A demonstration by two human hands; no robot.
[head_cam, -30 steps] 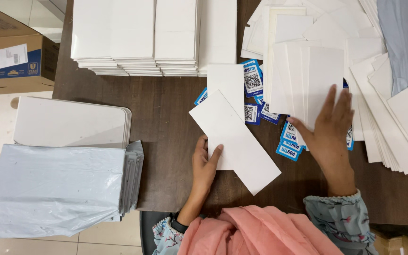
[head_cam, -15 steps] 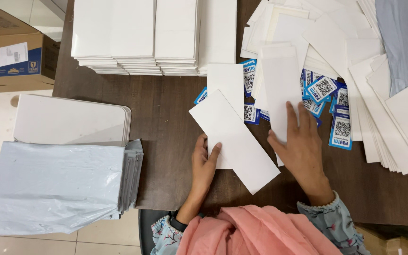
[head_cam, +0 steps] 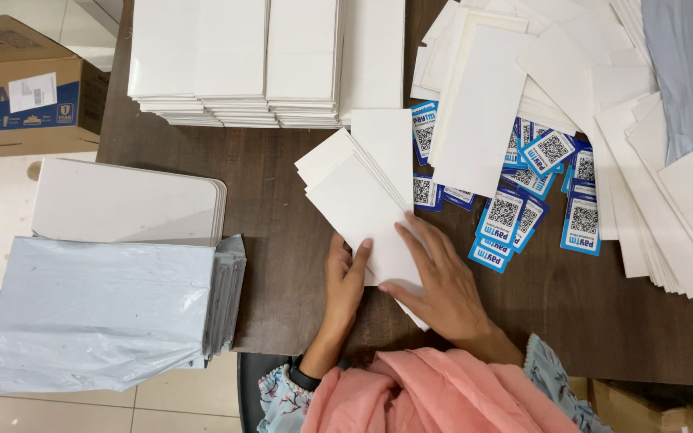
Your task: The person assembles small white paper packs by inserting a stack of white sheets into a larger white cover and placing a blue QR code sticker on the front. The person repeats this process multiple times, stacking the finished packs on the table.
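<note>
1. The dark brown table (head_cam: 282,208) fills most of the view, and nearly everything lies on it.
2. Neat stacks of white cards (head_cam: 234,64) sit in a row along the far edge, squared up side by side.
3. A looser heap of white cards (head_cam: 603,120) spreads over the right side, overlapping at many angles, with a pale grey sheet (head_cam: 687,72) lying over its far right corner.
4. A pile of grey plastic mailing bags (head_cam: 106,313) sits left of the table, with a flat white board (head_cam: 122,200) just behind it and a cardboard box (head_cam: 18,88) on the floor further back.
5. Blue-bordered stickers (head_cam: 515,212) with square black-and-white code patterns lie scattered between the loose heap and the hands, some tucked under white cards.
6. The small stack of white cards (head_cam: 358,204) under the hands is plain, blank and rectangular, turned on a slant, its layers fanned a little at the upper left corner. It lies near the front edge of the table, middle of the view.
7. The left hand (head_cam: 345,277) rests flat against the stack's lower left edge, fingers together and pointing away from the body.
8. The right hand (head_cam: 443,281) lies spread on top of the stack's lower right end, pressing down rather than gripping. The two hands sit just beside each other.
</note>
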